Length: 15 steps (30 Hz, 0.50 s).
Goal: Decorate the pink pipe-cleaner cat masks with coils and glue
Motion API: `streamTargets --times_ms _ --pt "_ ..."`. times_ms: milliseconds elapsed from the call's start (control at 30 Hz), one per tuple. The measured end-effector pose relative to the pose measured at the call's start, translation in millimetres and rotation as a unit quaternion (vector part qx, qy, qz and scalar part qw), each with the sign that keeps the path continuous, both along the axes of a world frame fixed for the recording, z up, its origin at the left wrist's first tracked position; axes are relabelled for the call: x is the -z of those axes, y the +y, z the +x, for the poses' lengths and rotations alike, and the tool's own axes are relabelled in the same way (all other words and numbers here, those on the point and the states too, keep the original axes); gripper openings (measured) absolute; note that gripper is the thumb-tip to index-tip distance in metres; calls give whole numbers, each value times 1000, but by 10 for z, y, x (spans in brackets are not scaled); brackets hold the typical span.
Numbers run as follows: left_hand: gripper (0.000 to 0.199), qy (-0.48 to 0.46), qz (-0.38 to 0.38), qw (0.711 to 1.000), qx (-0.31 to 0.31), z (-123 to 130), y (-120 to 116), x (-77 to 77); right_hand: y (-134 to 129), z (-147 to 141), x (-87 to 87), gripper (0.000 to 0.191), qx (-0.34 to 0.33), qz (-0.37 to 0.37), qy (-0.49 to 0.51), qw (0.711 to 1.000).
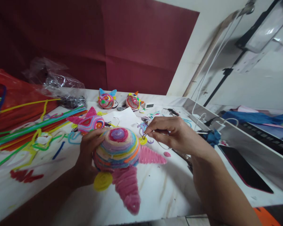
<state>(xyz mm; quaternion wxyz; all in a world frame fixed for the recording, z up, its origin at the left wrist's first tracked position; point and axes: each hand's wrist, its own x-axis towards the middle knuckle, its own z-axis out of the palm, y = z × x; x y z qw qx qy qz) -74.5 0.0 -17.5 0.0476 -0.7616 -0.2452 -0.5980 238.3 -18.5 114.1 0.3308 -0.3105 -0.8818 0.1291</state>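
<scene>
My left hand (87,157) is wrapped around the left side of a round craft figure (116,149), coiled in multicoloured pipe cleaners. Two pink cones (127,188) and a yellow spiral disc (103,181) stick out from the figure. On its upper end is a purple-and-red spiral. Just to the right of the figure, my right hand (168,133) is closed in a pinch on a thin dark wire (144,136), with a small curl showing at the fingertips. Another yellow disc (142,141) shows just below those fingertips.
Coloured pipe cleaners (58,127) and a red bag (16,97) lie on the left. Behind stand a pink figure (91,122) and two smaller figures (106,99). A phone (245,169) lies at right beside a white ledge (240,133).
</scene>
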Motion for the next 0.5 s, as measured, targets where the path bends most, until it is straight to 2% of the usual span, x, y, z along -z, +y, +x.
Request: streamTargets --times_ms 200,500 --pt "75 2 5 1000 6 -1 10 -4 14 14 27 23 -31 23 8 999" --pt "81 4 7 1000 -2 -2 -10 1 3 10 37 20 -26 16 5 1000"
